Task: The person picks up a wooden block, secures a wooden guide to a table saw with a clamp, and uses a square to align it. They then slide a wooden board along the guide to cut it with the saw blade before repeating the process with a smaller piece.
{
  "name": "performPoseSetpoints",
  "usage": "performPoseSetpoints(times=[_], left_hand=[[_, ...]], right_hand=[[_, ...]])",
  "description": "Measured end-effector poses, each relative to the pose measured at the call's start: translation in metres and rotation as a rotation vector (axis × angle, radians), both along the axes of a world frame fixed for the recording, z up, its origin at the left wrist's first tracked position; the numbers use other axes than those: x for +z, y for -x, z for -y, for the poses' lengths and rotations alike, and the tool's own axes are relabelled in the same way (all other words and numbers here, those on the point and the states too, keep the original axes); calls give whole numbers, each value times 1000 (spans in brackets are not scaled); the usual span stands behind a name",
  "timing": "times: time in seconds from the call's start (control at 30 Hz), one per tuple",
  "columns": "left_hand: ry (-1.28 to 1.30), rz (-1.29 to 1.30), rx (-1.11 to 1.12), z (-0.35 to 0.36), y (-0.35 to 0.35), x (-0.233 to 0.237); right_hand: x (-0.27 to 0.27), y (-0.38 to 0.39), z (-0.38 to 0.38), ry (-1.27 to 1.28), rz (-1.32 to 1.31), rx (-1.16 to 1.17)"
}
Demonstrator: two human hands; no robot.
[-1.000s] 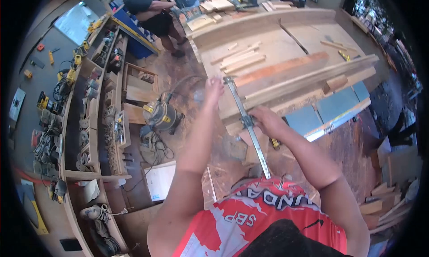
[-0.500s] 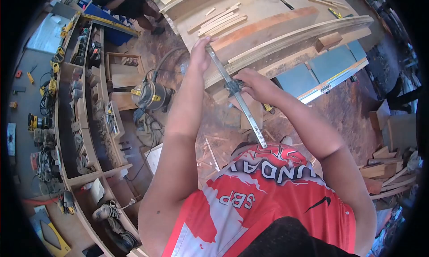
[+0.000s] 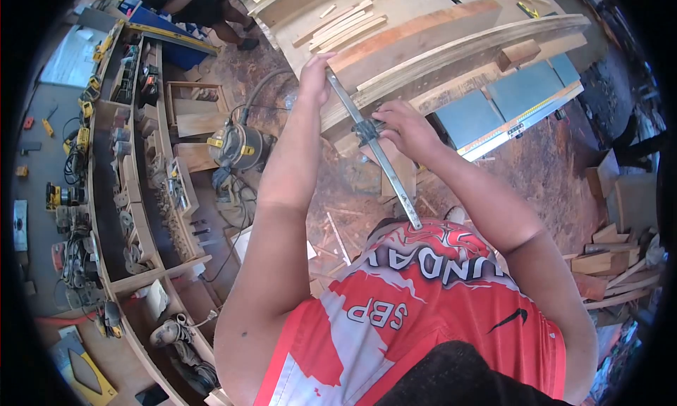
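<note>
A metal bar clamp (image 3: 391,172) slants from the workbench edge down toward my red and white shirt. My left hand (image 3: 315,78) is closed around its far end, beside the wooden strips on the bench. At the clamp's dark sliding jaw (image 3: 366,132), my right hand (image 3: 409,129) curls its fingers and thumb about the handle side, which the hand partly hides. Long layered wooden boards (image 3: 479,53) lie along the bench edge just beyond both hands. A curved reddish board (image 3: 430,32) lies behind them.
Thin wood strips (image 3: 345,26) lie on the bench. A table saw top (image 3: 525,92) stands at right, with a wood block (image 3: 517,55) beside it. A shop vacuum (image 3: 240,148) and long tool shelves (image 3: 120,194) are at left. Another person (image 3: 204,7) stands at upper left.
My right hand has shifted slightly at the sliding jaw, its fingers a little more spread. The left hand stays at the clamp's far end. The view has moved slightly.
</note>
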State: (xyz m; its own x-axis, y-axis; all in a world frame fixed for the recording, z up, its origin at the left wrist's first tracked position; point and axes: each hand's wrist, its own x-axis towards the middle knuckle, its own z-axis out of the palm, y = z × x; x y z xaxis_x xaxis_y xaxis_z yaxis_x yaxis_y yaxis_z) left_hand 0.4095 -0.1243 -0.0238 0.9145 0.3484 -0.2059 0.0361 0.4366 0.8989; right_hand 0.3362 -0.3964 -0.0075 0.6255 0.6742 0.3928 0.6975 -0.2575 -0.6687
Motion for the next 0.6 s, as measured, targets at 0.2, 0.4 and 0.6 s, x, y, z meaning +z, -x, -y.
performPoseSetpoints(times=[0.2,0.4,0.6], left_hand=[[-57,-16,-15,12,9,6],[-85,-19,-68,11,7,2],[-149,-40,-104,5,5,-8]], right_hand=[[2,-3,-9,2,-11,-40],[-1,-7,-11,17,29,-45],[5,-9,-10,40,-33,-39]])
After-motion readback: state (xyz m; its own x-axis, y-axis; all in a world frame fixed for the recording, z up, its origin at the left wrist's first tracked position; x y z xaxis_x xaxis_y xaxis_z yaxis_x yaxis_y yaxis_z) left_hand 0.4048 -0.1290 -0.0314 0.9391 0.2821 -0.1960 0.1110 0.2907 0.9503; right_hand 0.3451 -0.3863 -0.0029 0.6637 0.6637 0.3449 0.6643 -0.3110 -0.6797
